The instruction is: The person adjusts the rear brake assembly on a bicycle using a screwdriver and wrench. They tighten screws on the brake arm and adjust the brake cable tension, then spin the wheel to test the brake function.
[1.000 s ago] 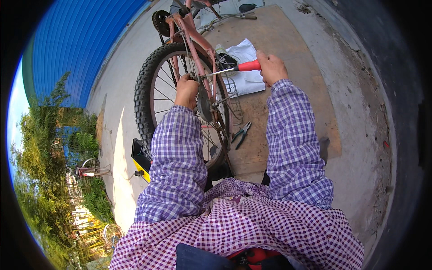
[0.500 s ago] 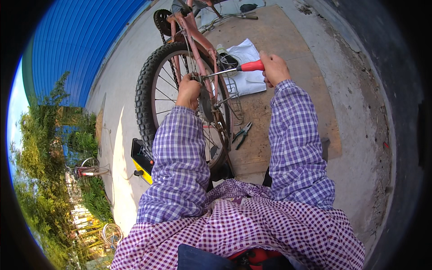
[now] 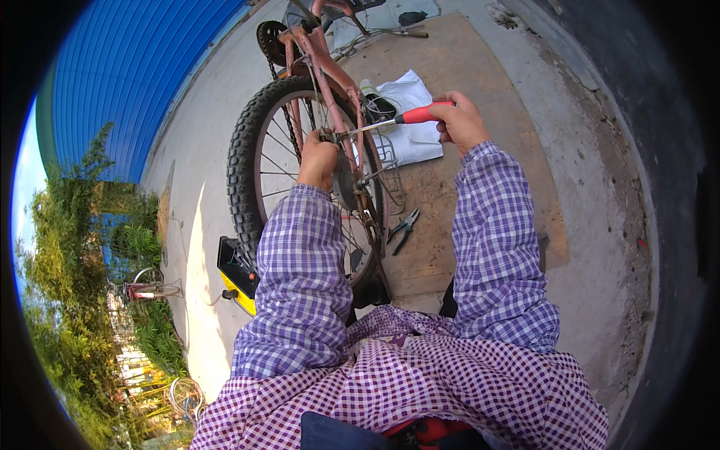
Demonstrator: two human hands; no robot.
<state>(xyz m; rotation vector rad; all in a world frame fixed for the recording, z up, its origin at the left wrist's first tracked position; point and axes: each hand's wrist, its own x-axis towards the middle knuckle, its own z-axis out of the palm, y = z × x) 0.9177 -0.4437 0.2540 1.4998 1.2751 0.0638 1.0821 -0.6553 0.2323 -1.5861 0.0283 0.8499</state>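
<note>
My right hand (image 3: 463,124) is closed around the end of a screwdriver's red handle (image 3: 417,114). The shaft points left, and its tip meets the bicycle's pink frame (image 3: 334,112) close to the wheel hub. At the hub my left hand (image 3: 319,159) has its fingers bent in beside the frame tube; what they pinch is hidden. The knobbly-tyred wheel (image 3: 241,154) stands behind that hand, with the chain (image 3: 288,120) next to it. A round metal hub part (image 3: 344,182) shows just below the left fingers.
Pliers (image 3: 403,231) lie on a brown board (image 3: 442,202), right of the wheel. Past the screwdriver are a white sheet (image 3: 417,146) and a wire basket (image 3: 389,161). A yellow and black toolbox (image 3: 238,292) sits left of the wheel, partly behind my left sleeve.
My right hand has shifted slightly right and turned, its fingers now folded over the handle's end. The screwdriver slants a little more. My left hand stays at the hub, its fingers slightly rearranged.
</note>
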